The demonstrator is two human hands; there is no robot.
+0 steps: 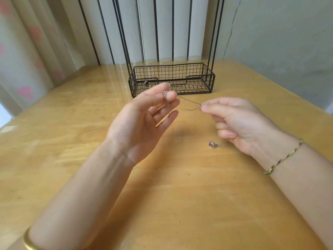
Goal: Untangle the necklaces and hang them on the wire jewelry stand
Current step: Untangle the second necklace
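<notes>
Pale curtains hang behind the wooden table (72, 114), where the black wire stand (173, 78) waits at the far edge. One hanging necklace (146, 83) seems to be on it already. The person's left hand (144, 120) pinches a small silver piece between thumb and forefinger, with the other fingers spread. The right hand (239, 121) pinches the thin chain (189, 102) nearby, its other fingers curled. A silver pendant (213, 144) lies on the table beside the right hand. I think a strong pull could tighten a knot or break the fine chain, and the loose pendant may drag and catch.
</notes>
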